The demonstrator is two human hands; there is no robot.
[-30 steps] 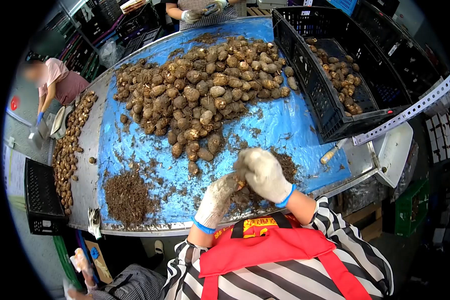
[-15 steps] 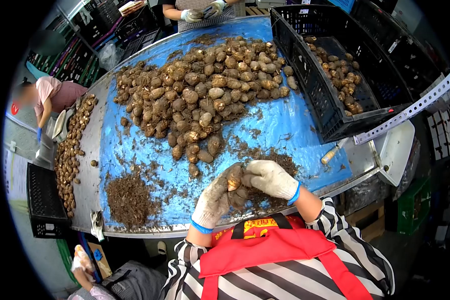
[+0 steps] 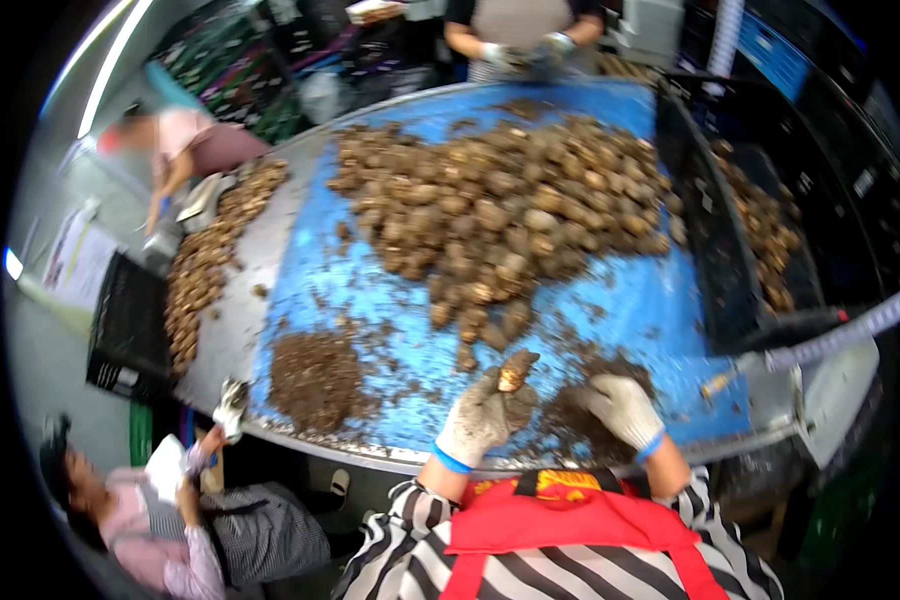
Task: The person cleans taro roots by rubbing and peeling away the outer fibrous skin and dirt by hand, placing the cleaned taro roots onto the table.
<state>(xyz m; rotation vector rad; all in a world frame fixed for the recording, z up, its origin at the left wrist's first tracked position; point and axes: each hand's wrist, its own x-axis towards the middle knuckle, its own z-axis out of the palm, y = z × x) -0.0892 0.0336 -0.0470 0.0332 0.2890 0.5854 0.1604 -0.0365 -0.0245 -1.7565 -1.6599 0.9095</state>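
My left hand (image 3: 478,418), in a dirty white glove with a blue band, holds a brown taro tuber (image 3: 516,370) with a pale patch; a second brown piece is at its palm. To its right, my right hand (image 3: 625,412), gloved too, is over a heap of dark soil and root scraps (image 3: 582,425). Its fingers are blurred and I cannot make out whether they hold anything. Beyond both hands a big pile of tubers (image 3: 500,200) covers much of the blue sheet (image 3: 410,425).
Black crate (image 3: 715,220) with tubers at right; knife handle (image 3: 717,384) near it. Scrap heap (image 3: 315,380) and tuber row (image 3: 220,240) at left, beside an empty-looking black crate (image 3: 130,325). Co-workers stand lower left (image 3: 160,510), upper left (image 3: 195,145) and across the table (image 3: 525,30).
The view has turned and shifted, so the table sits further right and lower. My hands have moved apart, the tuber staying in my left. The co-worker at lower left now shows more fully.
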